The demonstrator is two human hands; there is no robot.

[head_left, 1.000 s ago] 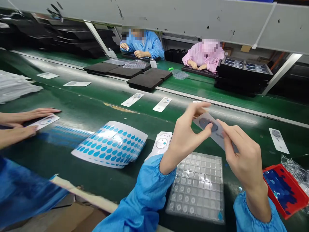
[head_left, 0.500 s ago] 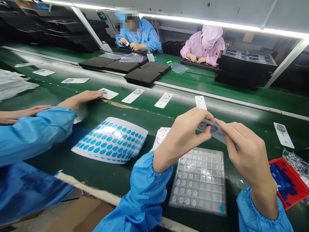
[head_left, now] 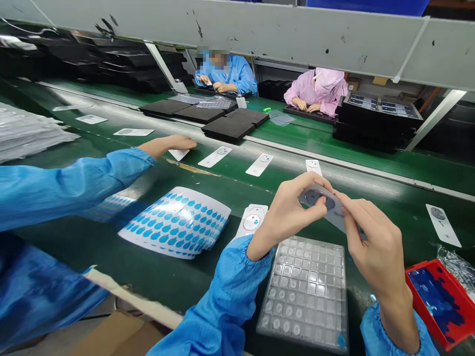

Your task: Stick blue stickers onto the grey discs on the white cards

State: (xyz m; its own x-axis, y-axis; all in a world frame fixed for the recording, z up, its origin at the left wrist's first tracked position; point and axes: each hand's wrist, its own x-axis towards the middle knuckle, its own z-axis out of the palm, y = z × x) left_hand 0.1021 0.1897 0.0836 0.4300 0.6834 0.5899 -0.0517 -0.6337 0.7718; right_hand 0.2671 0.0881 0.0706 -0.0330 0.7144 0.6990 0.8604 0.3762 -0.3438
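Both my hands hold one small grey card with a dark round part (head_left: 322, 199) above the green belt. My left hand (head_left: 293, 207) pinches its left end, thumb pressed on the round part. My right hand (head_left: 373, 242) grips its right end between thumb and fingers. Below them lies a clear plastic tray of small cells (head_left: 308, 289). A stack of white cards (head_left: 253, 220) with a blue drop on top sits just left of my left wrist. A curled sheet of blue drop stickers (head_left: 178, 222) lies further left.
A co-worker's blue sleeve (head_left: 74, 183) reaches from the left to a card (head_left: 178, 153) on the belt. Several white cards (head_left: 260, 164) ride the belt. A red bin (head_left: 440, 299) stands at right. Two people sit behind black trays (head_left: 230, 123) across the line.
The co-worker's arm has stretched further across the belt to a card. My hands have drawn closer together on the grey card, my left thumb now pressing on it.
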